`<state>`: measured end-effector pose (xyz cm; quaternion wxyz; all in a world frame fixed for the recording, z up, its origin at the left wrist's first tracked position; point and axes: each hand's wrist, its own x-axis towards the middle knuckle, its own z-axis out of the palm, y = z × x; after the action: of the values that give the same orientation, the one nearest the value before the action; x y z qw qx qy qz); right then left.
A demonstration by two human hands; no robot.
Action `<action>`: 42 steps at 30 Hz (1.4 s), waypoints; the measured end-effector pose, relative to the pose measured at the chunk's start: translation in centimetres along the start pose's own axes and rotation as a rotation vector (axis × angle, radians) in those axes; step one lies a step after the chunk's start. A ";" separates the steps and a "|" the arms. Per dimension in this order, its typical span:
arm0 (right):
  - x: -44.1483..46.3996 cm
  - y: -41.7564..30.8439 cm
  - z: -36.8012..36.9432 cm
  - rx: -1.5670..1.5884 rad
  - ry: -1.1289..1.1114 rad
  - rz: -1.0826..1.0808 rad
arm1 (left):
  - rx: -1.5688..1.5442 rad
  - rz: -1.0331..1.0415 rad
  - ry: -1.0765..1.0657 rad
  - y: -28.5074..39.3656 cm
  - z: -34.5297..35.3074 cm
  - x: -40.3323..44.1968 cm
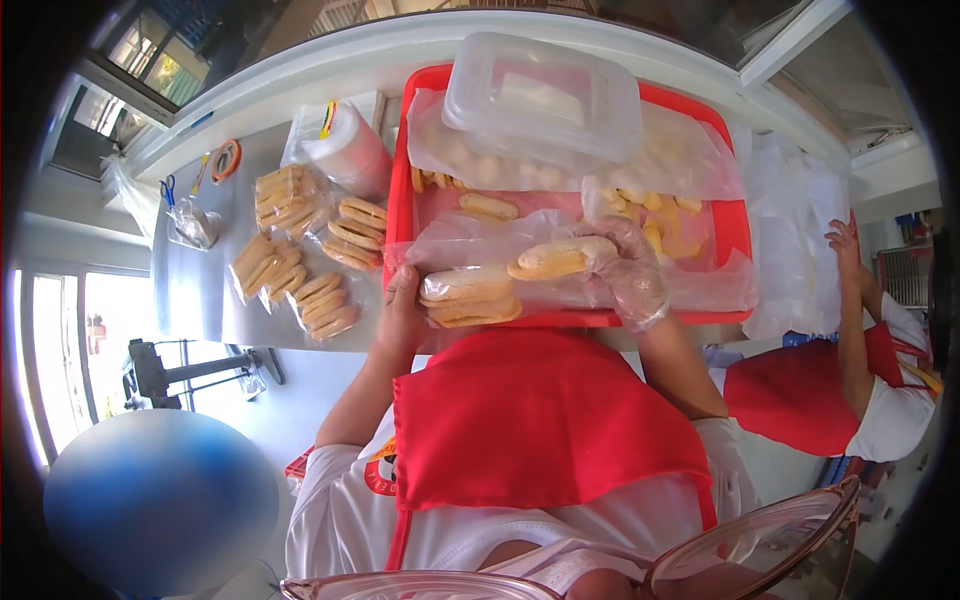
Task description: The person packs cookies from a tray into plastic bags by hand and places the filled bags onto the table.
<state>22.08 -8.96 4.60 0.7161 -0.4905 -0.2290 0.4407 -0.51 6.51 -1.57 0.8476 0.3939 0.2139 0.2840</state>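
Observation:
My left hand [402,305] is closed on the edge of a clear plastic bag [440,262] at the near left corner of a red tray [398,200]. Inside the bag lie finger-shaped pastries [468,297], one above another. My right hand [632,272], in a clear plastic glove, grips one more pale pastry [552,260] at the bag's right side. Behind my hands, the tray holds loose pastries [488,206] and yellowish pieces [665,222], partly under translucent sheets.
A lidded plastic container [545,95] sits on the tray's far side. Packed pastries [268,268], a roll of plastic bags [348,150], scissors [168,190] and tape [226,161] lie at left. A co-worker's hand [845,245] reaches over white sheets [795,230] at right.

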 end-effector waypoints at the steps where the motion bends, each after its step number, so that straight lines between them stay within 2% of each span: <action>1: 0.2 0.6 -0.3 0.010 -0.013 -0.039 | 0.005 0.004 -0.009 0.1 0.3 0.0; 3: 0.6 1.7 -0.9 0.030 -0.038 -0.114 | -0.038 -0.006 -0.018 0.4 1.6 -0.4; 6: 0.1 1.5 0.4 -0.107 0.027 -0.066 | -0.123 -0.028 -0.088 0.6 2.2 -0.6; 9: -0.1 0.2 2.0 0.109 0.069 0.116 | -0.135 -0.052 -0.064 0.4 2.6 -0.6; 12: -0.1 0.1 2.4 0.109 0.041 -0.035 | -0.193 -0.088 -0.162 1.2 3.3 -0.8; 15: 0.6 1.5 1.0 -0.111 0.137 -0.065 | -0.259 -0.134 -0.268 1.6 3.9 -0.9; 18: 0.8 2.6 1.1 -0.257 0.126 -0.170 | -0.281 -0.153 -0.172 0.8 3.9 -0.6; 21: 0.8 3.9 1.5 -0.162 0.168 -0.202 | -0.221 -0.143 -0.114 0.9 4.4 -0.5; 24: 0.4 3.3 1.1 -0.224 0.025 -0.221 | -0.212 -0.176 -0.049 1.3 5.0 -0.6; 30: 0.0 1.9 3.0 -0.336 -0.114 -0.288 | -0.051 -0.157 0.038 1.5 5.9 -0.3; 33: 0.2 3.1 2.6 -0.212 -0.207 -0.209 | 0.131 -0.014 -0.027 1.9 6.4 -0.5; 35: 0.7 3.5 2.8 -0.280 -0.163 -0.236 | 0.082 0.017 -0.084 0.9 5.1 -0.4; 39: 0.8 3.5 3.2 -0.161 -0.195 -0.171 | 0.166 0.131 -0.013 -0.5 4.8 0.1; 42: 1.1 3.3 3.4 -0.310 -0.319 -0.387 | 0.152 0.129 0.033 -0.5 5.0 0.2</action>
<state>18.68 -5.92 2.87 0.6582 -0.4657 -0.4927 0.3273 2.66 3.65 1.01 0.7917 0.4652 0.2229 0.3273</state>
